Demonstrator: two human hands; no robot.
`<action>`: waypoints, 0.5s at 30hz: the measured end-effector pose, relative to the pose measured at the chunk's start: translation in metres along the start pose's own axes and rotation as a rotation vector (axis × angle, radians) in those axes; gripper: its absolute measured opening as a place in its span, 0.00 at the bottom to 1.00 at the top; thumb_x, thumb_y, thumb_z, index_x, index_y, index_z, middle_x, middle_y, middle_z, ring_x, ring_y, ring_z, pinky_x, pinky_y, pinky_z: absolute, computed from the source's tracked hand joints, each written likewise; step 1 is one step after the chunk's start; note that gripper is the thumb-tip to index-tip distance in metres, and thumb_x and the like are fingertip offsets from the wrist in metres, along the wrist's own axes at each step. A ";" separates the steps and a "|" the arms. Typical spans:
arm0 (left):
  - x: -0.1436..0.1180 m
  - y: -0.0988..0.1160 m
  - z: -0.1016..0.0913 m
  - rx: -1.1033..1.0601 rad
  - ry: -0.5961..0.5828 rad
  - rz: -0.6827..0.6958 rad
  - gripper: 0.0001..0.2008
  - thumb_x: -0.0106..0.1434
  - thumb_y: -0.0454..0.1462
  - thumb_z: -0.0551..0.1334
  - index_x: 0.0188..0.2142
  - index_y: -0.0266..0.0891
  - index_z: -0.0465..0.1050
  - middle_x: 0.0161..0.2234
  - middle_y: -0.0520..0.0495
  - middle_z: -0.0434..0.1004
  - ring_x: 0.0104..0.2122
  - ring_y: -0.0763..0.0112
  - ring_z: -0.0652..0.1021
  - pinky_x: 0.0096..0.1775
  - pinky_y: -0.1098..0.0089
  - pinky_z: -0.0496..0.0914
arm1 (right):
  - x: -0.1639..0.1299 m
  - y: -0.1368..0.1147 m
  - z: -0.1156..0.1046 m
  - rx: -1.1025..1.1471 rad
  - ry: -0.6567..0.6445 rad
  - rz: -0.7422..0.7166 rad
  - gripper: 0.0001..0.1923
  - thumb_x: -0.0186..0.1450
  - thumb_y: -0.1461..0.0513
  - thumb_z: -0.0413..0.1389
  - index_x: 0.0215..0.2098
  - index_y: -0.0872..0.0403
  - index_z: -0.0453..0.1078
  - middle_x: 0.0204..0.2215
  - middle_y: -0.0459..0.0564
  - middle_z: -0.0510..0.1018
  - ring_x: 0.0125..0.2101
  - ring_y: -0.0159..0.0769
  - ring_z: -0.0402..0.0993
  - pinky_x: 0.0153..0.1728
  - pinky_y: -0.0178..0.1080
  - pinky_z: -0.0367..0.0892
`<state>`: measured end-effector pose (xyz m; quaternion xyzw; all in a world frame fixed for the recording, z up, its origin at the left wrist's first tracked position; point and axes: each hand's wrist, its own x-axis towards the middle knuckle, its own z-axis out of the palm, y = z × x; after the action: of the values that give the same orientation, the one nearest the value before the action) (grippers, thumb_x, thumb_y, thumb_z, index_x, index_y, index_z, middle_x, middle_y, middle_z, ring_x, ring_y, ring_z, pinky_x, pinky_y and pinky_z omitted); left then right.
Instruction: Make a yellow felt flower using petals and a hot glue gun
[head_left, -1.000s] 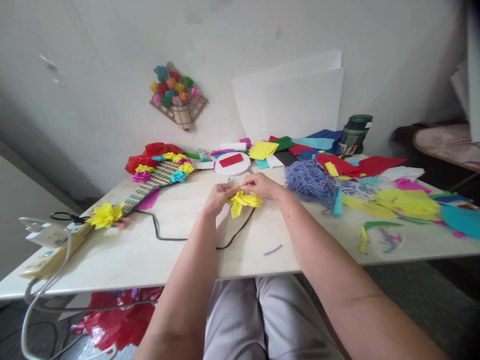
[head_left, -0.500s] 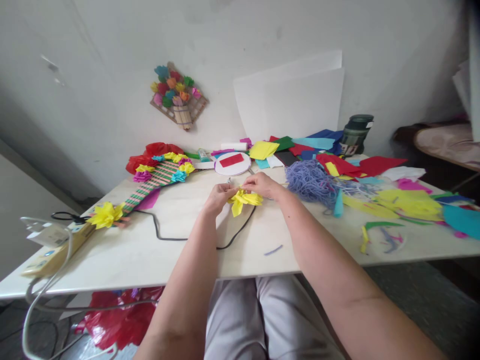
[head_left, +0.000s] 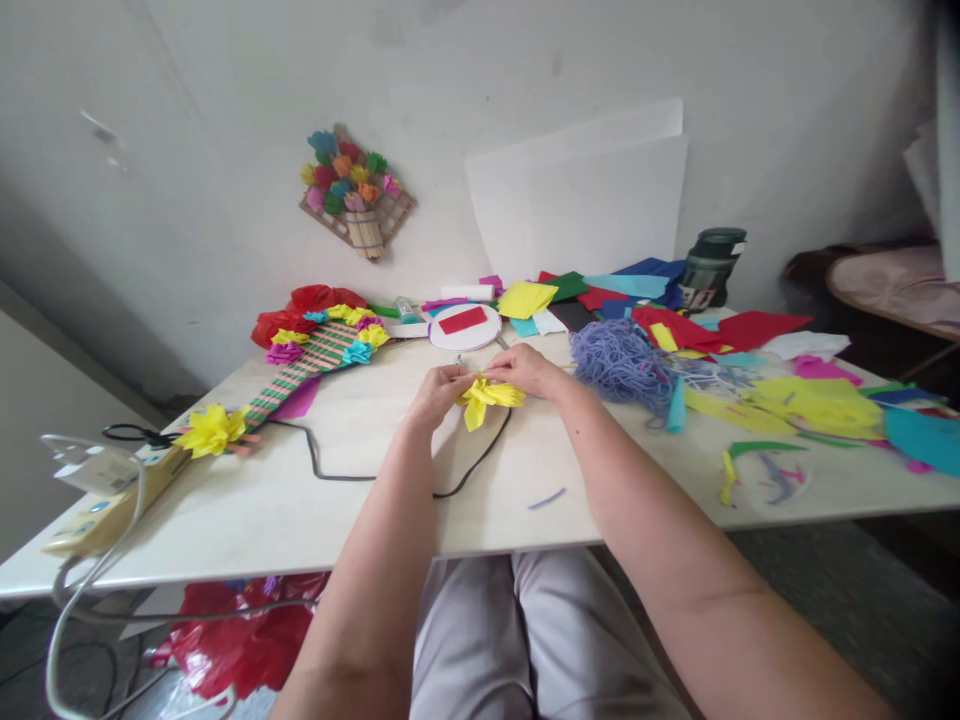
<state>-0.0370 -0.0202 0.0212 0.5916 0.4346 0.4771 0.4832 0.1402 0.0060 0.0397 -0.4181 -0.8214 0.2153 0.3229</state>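
yellow paper flower [head_left: 484, 400] of thin, matte, softly creased stuff hangs between two bare hands, over the middle of the pale, smooth table [head_left: 255, 530]; whether its lowest tip touches the surface cannot be told. its top is drawn into a narrow neck, and below that it flares unevenly, one broad flap drooping to a point, the rest bunched in close pleats toward the right. the left hand [head_left: 441, 392] pinches the gathered neck with thumb and forefinger, the other fingers curled in; the right hand [head_left: 523, 370] meets it there, thumb and forefinger pressed together on the same bunched top, and any tie between them is too small to make out. a thin black cord [head_left: 322, 478] bends across the wood below. to the right sits a loose, stringy heap of blue-violet yarn [head_left: 619, 365], beside flat, crinkled yellow sheets [head_left: 821, 408]. beyond the hands lies a smooth white oval [head_left: 465, 342] bearing a red rectangle [head_left: 463, 320]. at left, a woven fan-shaped piece [head_left: 307, 362] in green and pinkish stripes carries ruffled paper blooms along its upper edge, and a spiky yellow blossom [head_left: 212, 430] rests at its narrow end.
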 end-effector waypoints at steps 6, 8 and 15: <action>0.000 -0.001 -0.002 -0.041 -0.036 -0.037 0.19 0.42 0.46 0.70 0.21 0.33 0.69 0.16 0.52 0.66 0.17 0.80 0.65 0.22 0.76 0.56 | -0.001 -0.005 -0.003 -0.100 0.040 -0.025 0.07 0.57 0.60 0.59 0.31 0.52 0.79 0.31 0.50 0.81 0.32 0.37 0.74 0.30 0.34 0.64; 0.000 -0.002 -0.003 -0.048 -0.046 -0.043 0.18 0.43 0.46 0.69 0.20 0.33 0.68 0.16 0.52 0.66 0.17 0.81 0.65 0.21 0.76 0.56 | -0.002 -0.007 -0.004 -0.134 0.045 -0.022 0.08 0.57 0.60 0.59 0.31 0.52 0.79 0.31 0.49 0.82 0.32 0.37 0.74 0.30 0.34 0.63; 0.000 -0.004 -0.004 -0.103 -0.063 -0.054 0.18 0.44 0.45 0.70 0.21 0.33 0.67 0.18 0.52 0.66 0.18 0.80 0.66 0.22 0.75 0.57 | -0.002 -0.011 -0.005 -0.213 0.071 -0.013 0.08 0.57 0.59 0.58 0.31 0.51 0.79 0.30 0.47 0.81 0.31 0.35 0.74 0.29 0.33 0.61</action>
<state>-0.0408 -0.0190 0.0177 0.5690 0.4098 0.4668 0.5390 0.1383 -0.0012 0.0494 -0.4518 -0.8305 0.1098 0.3069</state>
